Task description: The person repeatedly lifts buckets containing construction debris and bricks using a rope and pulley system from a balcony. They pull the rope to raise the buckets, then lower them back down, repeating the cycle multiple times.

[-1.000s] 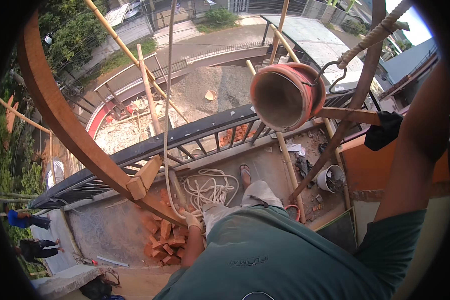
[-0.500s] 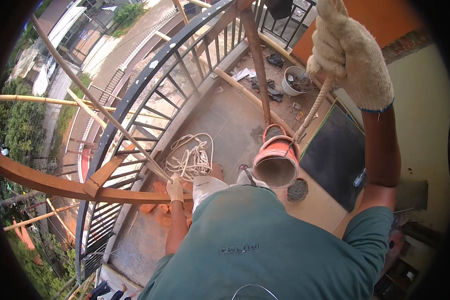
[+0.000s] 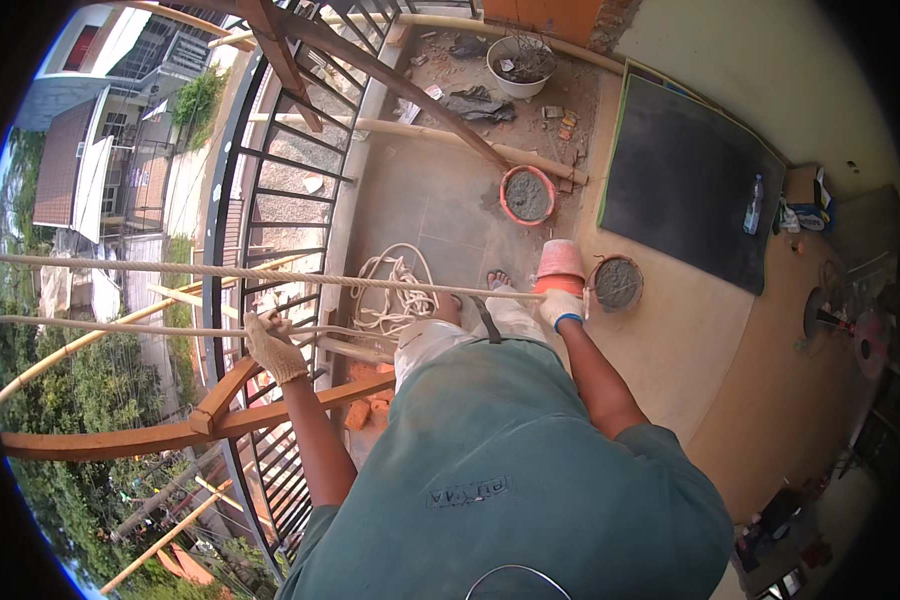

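The rope (image 3: 270, 275) is stretching nearly level across the balcony, from the far left edge of the view to the person's right hand (image 3: 562, 306). That gloved hand is closing its grip around the rope's end, just above an orange bucket (image 3: 560, 266) that is sitting on the floor (image 3: 440, 200) by the person's feet. The left hand (image 3: 273, 348), also gloved, is resting at the black metal railing (image 3: 270, 190), its fingers curling around a second, thinner line (image 3: 170, 328) that is running below the first; so two lines are crossing the view, one in each hand. A loose coil of white rope (image 3: 395, 290) is lying on the floor between the railing and the person's legs.

Three round containers of grey mortar are showing: an orange-rimmed pan (image 3: 527, 194) further along the floor, a smaller dark pan (image 3: 617, 283) just right of the bucket, and a white tub (image 3: 519, 65) of rubble at the far end. One dark mat (image 3: 685, 190) is lying to the right, and one plastic bottle (image 3: 753, 205) is standing at its edge. A few broken bricks (image 3: 370, 405) are lying by the railing's foot.
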Action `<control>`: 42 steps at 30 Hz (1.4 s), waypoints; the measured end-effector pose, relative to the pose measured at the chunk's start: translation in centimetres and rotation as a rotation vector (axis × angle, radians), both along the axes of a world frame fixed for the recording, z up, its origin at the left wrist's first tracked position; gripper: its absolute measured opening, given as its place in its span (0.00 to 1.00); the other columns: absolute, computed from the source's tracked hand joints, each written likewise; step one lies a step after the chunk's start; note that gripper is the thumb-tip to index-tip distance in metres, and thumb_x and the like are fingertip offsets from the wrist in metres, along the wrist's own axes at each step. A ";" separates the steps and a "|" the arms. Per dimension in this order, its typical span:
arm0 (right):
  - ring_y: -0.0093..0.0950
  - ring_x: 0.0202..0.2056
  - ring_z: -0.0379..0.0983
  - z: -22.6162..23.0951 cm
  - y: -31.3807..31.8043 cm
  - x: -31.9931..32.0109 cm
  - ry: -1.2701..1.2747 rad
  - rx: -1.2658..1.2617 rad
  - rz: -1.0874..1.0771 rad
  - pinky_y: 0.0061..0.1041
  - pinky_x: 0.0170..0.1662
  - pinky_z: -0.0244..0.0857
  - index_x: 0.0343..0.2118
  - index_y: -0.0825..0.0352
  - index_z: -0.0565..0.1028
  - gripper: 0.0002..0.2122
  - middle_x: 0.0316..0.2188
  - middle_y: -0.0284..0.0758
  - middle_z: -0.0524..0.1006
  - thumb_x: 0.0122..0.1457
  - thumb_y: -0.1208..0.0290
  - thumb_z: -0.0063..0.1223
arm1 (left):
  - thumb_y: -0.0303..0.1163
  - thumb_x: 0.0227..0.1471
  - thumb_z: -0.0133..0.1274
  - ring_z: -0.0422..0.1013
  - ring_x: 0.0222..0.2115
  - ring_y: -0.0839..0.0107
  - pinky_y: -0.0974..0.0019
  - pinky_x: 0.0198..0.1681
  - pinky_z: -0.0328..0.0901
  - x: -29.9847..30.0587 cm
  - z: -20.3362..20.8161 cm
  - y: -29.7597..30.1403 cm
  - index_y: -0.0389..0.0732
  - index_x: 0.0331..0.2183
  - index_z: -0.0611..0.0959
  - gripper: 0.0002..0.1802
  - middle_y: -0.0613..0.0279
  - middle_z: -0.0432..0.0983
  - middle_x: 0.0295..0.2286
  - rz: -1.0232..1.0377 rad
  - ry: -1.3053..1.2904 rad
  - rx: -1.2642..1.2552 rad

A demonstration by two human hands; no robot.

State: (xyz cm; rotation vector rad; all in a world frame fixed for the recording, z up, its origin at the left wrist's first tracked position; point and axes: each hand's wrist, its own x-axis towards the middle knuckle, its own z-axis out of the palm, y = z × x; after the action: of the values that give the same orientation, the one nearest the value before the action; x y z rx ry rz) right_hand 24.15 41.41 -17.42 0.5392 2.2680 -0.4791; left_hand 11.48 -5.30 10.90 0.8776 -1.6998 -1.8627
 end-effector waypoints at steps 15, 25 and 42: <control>0.46 0.32 0.79 13.8 16.8 -10.5 1.207 0.157 -0.943 0.41 0.36 0.70 0.32 0.69 0.79 0.17 0.29 0.47 0.80 0.67 0.57 0.52 | 0.45 0.64 0.53 0.69 0.21 0.73 0.63 0.30 0.73 4.0 -3.9 -4.0 0.44 0.23 0.69 0.22 0.63 0.70 0.21 -0.105 -0.156 -0.034; 0.20 0.24 0.74 32.1 4.3 -20.9 0.683 -0.734 -0.353 0.24 0.25 0.68 0.39 0.73 0.79 0.16 0.24 0.31 0.74 0.67 0.60 0.56 | 0.50 0.61 0.54 0.70 0.16 0.73 0.67 0.17 0.64 18.1 -18.0 -9.3 0.45 0.18 0.77 0.25 0.65 0.73 0.15 -0.078 -0.822 -0.058; 0.19 0.31 0.72 61.8 -36.6 -51.6 1.667 -1.318 0.609 0.19 0.37 0.71 0.49 0.71 0.78 0.18 0.31 0.33 0.76 0.68 0.58 0.54 | 0.54 0.62 0.50 0.73 0.23 0.67 0.61 0.30 0.66 14.6 -33.3 -13.2 0.36 0.25 0.86 0.30 0.58 0.78 0.20 0.053 -0.816 -0.014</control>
State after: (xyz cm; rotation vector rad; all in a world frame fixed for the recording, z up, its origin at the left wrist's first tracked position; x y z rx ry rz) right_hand -27.45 4.77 44.40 -1.7154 2.2996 -2.3218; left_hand 26.10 -18.50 -22.40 1.8255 -2.0795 -1.5367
